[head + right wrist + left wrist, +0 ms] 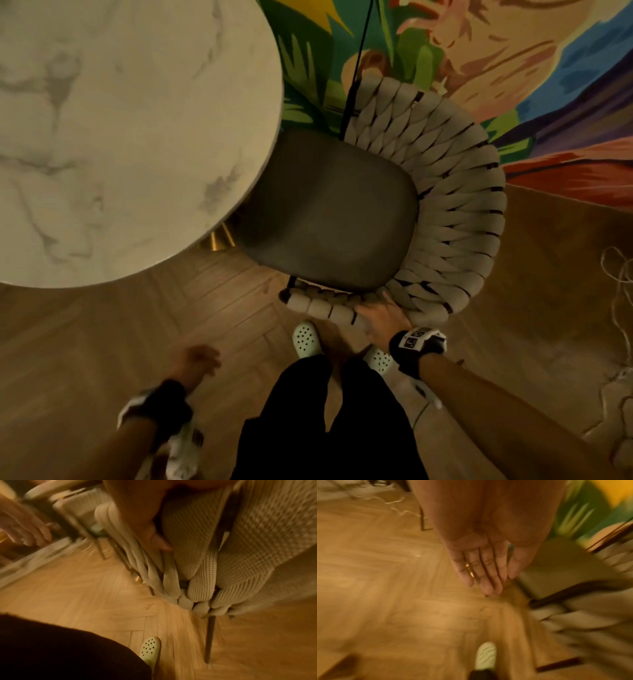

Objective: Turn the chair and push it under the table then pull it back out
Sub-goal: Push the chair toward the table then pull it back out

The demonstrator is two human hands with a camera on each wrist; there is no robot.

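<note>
Herringbone wood floor (pixel 144 329) lies under a round marble table (pixel 120 137). Beside the table, seat edge tucked beneath, stands the chair (pixel 342 212); right hand (pixel 382 317) grips its woven armrest, left hand (pixel 488 563) hangs spread, clear of it.

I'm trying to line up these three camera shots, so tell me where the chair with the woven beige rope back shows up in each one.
Head: the woven beige rope chair sits right of centre, its dark seat partly under the round marble table; the right hand grips its rim.
Left wrist: blurred, along the right edge, beyond the open left hand.
Right wrist: fills the upper right.
Shared landmark: the pale perforated clog.
</note>
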